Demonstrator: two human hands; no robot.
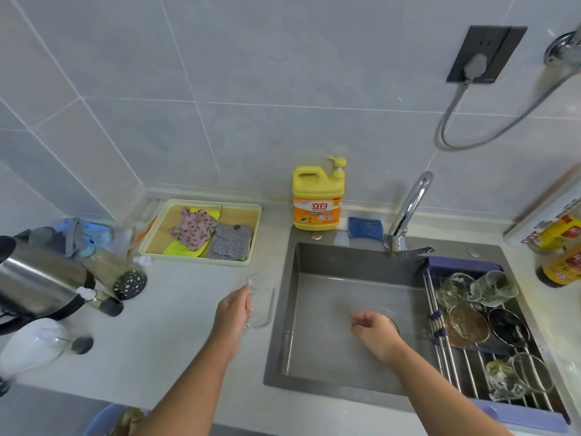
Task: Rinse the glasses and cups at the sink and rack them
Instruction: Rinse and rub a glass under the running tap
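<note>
Most of the job looks done. The rack point(465, 369) spans the right side of the sink point(330, 357) and already carries several pieces: 2 clear glasses point(478, 289) lying on their sides at the far end, an amber bowl-like cup point(468, 324) and a dark one point(507, 325) in the middle, and 2 more clear glasses point(518, 376) at the near end. Exactly how many pieces sit there is hard to tell, since the transparent ones overlap.

What is left shows at the person's left hand point(234, 316). Its fingers are curled around a clear glass cup point(261, 300), which is held just above the surface point(176, 325), beside the sink's left edge and not yet over the basin. This cup appears to be the next piece to rinse.

The right hand point(372, 328) hangs over the basin near the drain, fingers loosely bent and holding nothing. No water is visibly running from the tap point(408, 209), so it likely needs turning on before the rinse.

On the left of the surface stand a kettle point(37, 284) and some blurred clear items; whether any are glasses awaiting a rinse cannot be told. Judged from this, at least 1 cup remains to be rinsed and racked.
</note>
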